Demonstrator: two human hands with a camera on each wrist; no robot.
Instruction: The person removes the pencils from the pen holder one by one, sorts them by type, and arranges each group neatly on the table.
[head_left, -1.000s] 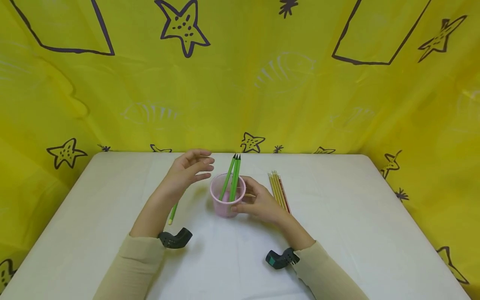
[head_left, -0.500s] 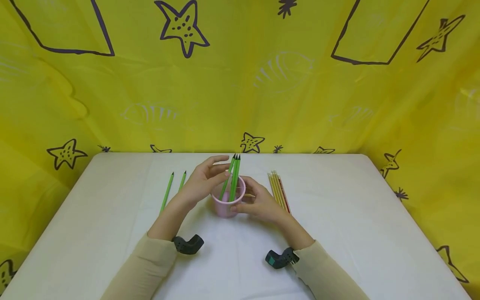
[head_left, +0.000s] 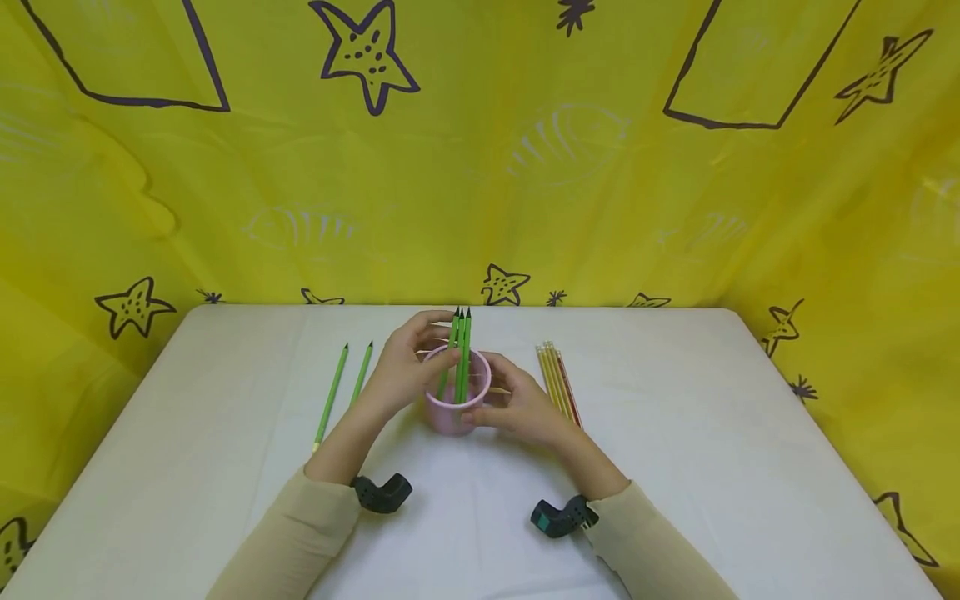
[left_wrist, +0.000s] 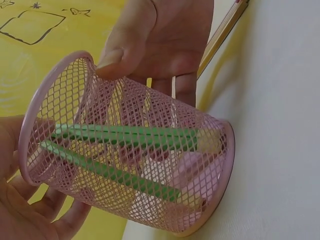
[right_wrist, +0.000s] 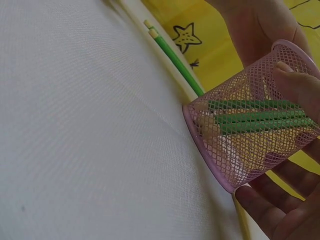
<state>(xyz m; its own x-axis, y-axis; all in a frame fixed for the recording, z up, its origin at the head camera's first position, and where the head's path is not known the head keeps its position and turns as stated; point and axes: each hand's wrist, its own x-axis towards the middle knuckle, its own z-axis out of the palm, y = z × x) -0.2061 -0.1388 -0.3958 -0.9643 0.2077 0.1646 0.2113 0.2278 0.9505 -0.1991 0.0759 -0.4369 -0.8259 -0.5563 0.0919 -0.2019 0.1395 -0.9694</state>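
yellow sheeting (head_left: 450,233) printed with dark-outlined stars and pale fish hangs behind and at both sides of a smooth white tabletop (head_left: 690,433). at the far left, two slim green pencils (head_left: 331,400) with black points lie side by side, apart from each other, tips toward the backdrop; the second is partly covered by the person's left forearm. a beige sleeve (head_left: 288,529) ends above that wrist, where a black wrist camera (head_left: 384,494) sits.

next comes the left hand (head_left: 401,367), fingers half curled beyond the cup's rim and thumb in front, drawn in on the upright pencils so that they sit in its pinch; how many it has hold of, and how firmly, i cannot tell. three green pencils (head_left: 462,371) stand in the pink mesh cup (head_left: 450,421), black points up and close together, pale ends down inside. the cup is round, its wall a diamond lattice between smooth rims, and stands upright between the two hands.

on its other side the right hand (head_left: 521,404) grips the cup's wall, thumb toward the viewer and fingers bent around the far side. just beyond, several thin yellow pencils (head_left: 552,379) lie bunched with one red pencil (head_left: 570,389) along their right edge; an exact count of the yellow ones is hard to make out.
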